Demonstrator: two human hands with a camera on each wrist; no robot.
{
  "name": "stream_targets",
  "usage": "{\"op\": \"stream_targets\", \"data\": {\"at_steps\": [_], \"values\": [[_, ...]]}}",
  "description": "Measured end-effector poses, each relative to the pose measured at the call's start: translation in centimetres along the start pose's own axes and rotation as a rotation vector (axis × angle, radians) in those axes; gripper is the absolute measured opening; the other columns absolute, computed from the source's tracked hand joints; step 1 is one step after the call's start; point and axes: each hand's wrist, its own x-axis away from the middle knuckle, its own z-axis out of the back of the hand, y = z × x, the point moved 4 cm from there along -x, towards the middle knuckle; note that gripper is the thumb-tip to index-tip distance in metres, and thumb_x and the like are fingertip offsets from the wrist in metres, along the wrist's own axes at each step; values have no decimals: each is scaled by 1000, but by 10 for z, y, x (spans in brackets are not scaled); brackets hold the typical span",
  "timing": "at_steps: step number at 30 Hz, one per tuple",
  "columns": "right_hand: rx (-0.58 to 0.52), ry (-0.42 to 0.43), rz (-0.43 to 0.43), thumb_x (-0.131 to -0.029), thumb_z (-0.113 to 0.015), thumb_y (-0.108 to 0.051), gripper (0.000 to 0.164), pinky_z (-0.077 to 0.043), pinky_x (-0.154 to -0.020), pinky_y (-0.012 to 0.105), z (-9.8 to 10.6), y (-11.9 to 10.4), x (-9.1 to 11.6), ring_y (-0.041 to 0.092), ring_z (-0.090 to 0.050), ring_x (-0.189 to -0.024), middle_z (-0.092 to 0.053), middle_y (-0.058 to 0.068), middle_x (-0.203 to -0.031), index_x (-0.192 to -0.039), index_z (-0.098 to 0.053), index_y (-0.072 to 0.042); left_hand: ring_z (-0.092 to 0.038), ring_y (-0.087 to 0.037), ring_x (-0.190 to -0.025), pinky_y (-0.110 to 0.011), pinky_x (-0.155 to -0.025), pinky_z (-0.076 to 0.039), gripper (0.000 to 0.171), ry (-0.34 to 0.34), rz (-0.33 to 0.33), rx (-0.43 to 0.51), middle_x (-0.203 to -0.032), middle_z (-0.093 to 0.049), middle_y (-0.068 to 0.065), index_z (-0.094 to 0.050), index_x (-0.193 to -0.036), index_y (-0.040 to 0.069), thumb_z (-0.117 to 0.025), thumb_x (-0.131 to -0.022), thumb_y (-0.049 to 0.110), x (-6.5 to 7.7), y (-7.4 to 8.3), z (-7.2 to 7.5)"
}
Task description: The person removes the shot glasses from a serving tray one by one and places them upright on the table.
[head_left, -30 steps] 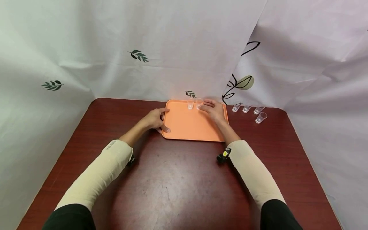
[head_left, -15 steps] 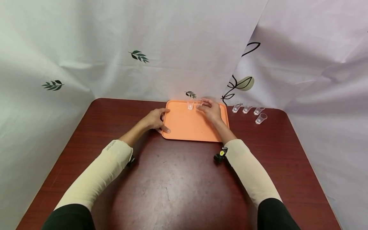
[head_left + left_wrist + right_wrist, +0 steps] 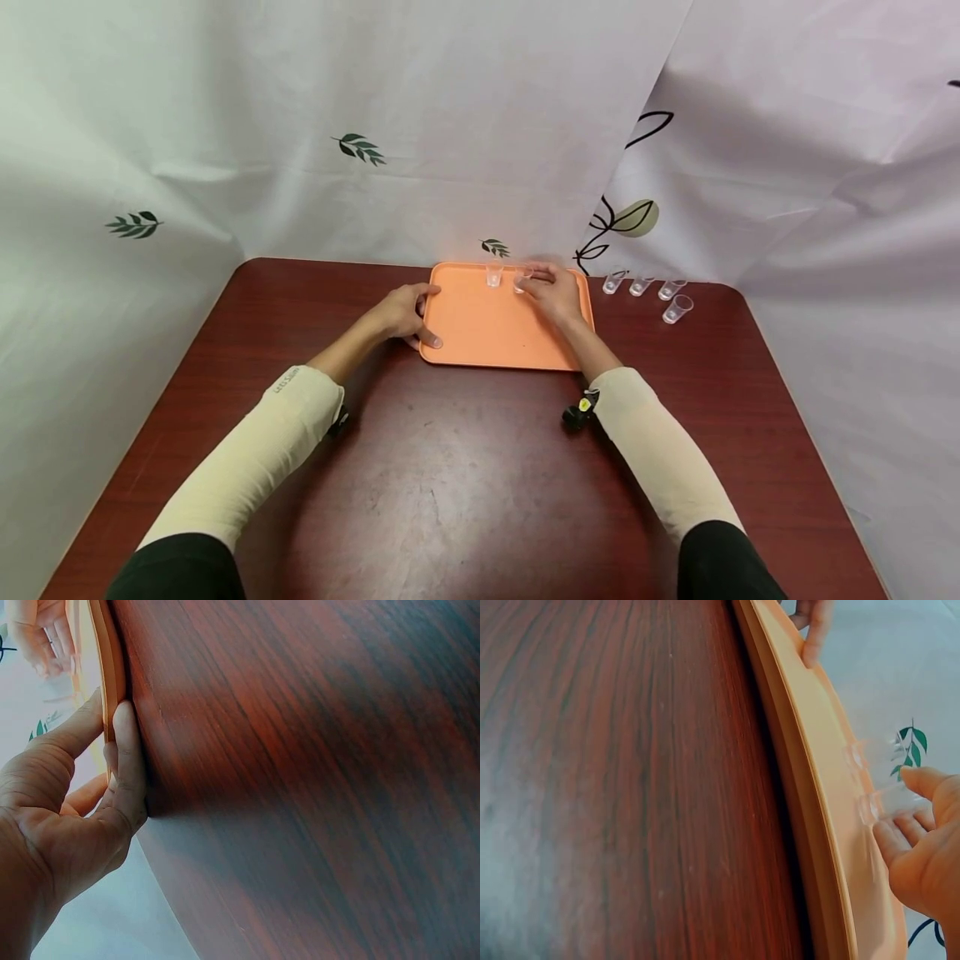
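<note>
An orange tray lies near the table's far edge. My left hand grips its left side; in the left wrist view the fingers close about its rim. Two small clear plastic cups stand upright near the tray's back edge. The left cup is apart from both hands. My right hand pinches the right cup between thumb and fingers, covering part of it. From the right wrist, this cup shows between the thumb and the curled fingers.
To the right of the tray, several more clear cups stand in a row on the dark red wooden table. One cup is nearer than the others. A white cloth backdrop with leaf prints rises behind the table.
My right hand moved slightly left to the right cup, then shifted that cup a little to the right, away from the left cup. My left hand and the tray stay put.
</note>
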Motion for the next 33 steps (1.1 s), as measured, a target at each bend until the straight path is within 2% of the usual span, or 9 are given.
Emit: {"op": "stream_targets", "data": {"at_steps": [5, 9, 14, 23, 26, 30, 33], "values": [[-19, -18, 11, -103, -83, -13, 42, -63, -93, 17, 8, 0, 4, 28, -72, -125, -74, 23, -138, -140, -74, 3, -70, -19, -67, -37, -63, -73, 116, -2, -4, -2, -118, -48, -17, -36, -178, 13, -100, -82, -3, -1, 0, -1], [-2, -10, 36, -101, -84, -13, 42, -60, -89, 11, 16, 0, 6, 16, -72, -116, -76, 23, -135, -138, -75, 4, -70, -18, -66, -37, -63, -73, 116, -6, -3, -1, -117, -47, -17, -36, -178, 13, -100, -82, -3, -2, 0, -1], [-23, 6, 48, -99, -87, -10, 42, -60, -87, 8, 27, 2, 11, 2, -70, -103, -77, 26, -133, -135, -76, 6, -70, -18, -67, -36, -63, -73, 116, -1, 0, -5, -116, -47, -17, -36, -177, 13, -101, -82, -2, -1, 0, 0], [-18, -11, 8, -99, -87, -12, 45, -59, -86, 8, 47, 10, 25, -2, -69, -101, -76, 23, -135, -140, -75, 4, -69, -18, -65, -37, -63, -73, 116, -2, -3, -5, -115, -48, -17, -36, -178, 13, -100, -82, -2, 0, 0, 1], [-44, -13, 0, -99, -87, -11, 47, -60, -87, 8, 53, 11, 29, -3, -70, -99, -78, 17, -129, -141, -74, 5, -69, -18, -66, -36, -63, -73, 116, -2, -3, -4, -116, -48, -17, -36, -178, 13, -100, -82, -2, 0, -1, 1], [-86, -5, -4, -98, -87, -9, 48, -63, -88, 8, 61, 13, 34, -3, -71, -99, -78, -2, -113, -141, -72, 7, -69, -18, -65, -36, -63, -73, 116, -3, -3, -5, -116, -48, -16, -36, -177, 13, -100, -82, -1, -1, -2, 1], [-123, -5, -9, -98, -87, -8, 49, -65, -88, 10, 65, 14, 38, 0, -72, -100, -76, -11, -105, -141, -71, 9, -69, -18, -65, -36, -63, -73, 116, -2, -4, -3, -116, -48, -17, -37, -177, 13, -100, -82, -2, -1, -2, 1]]}}
